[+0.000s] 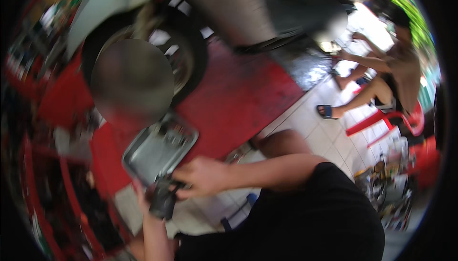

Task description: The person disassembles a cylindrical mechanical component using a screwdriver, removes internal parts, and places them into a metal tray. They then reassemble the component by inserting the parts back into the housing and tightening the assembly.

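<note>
Black and blurred, a small dark part [163,203] sits between our hands, just near of the metal tray [160,149] on the red floor [238,94]. Our right hand [202,176] pinches its top; our left hand [145,199] cups it below, long axis running near-far.

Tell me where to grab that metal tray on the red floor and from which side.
Grip the metal tray by its raised rim at the near corner, coming from the side of the person's hands. It lies flat, so only the rim offers a hold, and small parts sit toward its far end. Blur hides finer detail.
</note>
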The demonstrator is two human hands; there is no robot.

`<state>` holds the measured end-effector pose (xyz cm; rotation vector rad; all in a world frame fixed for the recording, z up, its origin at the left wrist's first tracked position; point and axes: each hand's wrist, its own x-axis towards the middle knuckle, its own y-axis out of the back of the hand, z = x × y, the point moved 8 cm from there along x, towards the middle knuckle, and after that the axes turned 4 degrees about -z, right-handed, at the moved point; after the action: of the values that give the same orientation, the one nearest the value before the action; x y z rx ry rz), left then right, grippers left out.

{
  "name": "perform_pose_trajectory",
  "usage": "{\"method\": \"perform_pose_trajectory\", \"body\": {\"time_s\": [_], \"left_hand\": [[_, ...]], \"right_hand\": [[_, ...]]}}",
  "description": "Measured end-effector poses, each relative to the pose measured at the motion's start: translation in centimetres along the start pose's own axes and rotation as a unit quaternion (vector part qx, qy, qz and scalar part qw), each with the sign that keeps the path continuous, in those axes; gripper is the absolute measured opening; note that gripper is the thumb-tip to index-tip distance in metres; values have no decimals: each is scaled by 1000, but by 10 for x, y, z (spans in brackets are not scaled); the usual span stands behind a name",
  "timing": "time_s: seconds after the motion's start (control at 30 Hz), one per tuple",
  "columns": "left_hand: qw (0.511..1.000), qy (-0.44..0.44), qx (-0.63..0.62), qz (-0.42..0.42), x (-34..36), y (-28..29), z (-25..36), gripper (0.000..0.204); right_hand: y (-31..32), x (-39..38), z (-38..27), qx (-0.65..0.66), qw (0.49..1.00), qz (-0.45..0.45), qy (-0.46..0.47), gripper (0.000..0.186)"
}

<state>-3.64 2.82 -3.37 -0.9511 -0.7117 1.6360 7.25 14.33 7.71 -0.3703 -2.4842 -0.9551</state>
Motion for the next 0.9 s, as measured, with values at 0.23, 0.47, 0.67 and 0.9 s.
{"method": "perform_pose_trajectory", "body": {"time_s": [0.23,0.47,0.67,0.9], "left_hand": [[988,88,57,113,3,14,-32,71],[983,34,123,131,-13,25,-7,61],[945,-124,85,290,-50,69,71,48],[906,-298,-137,267,-81,78,135,50]], "right_hand": [[-48,-7,12,-18,979,-176,-100,33],[-60,11,28,36,966,-208,-150,40],[-91,46,67,83,927,-204,-303,44],[-172,65,128,-80,911,-308,-263,20]]}}
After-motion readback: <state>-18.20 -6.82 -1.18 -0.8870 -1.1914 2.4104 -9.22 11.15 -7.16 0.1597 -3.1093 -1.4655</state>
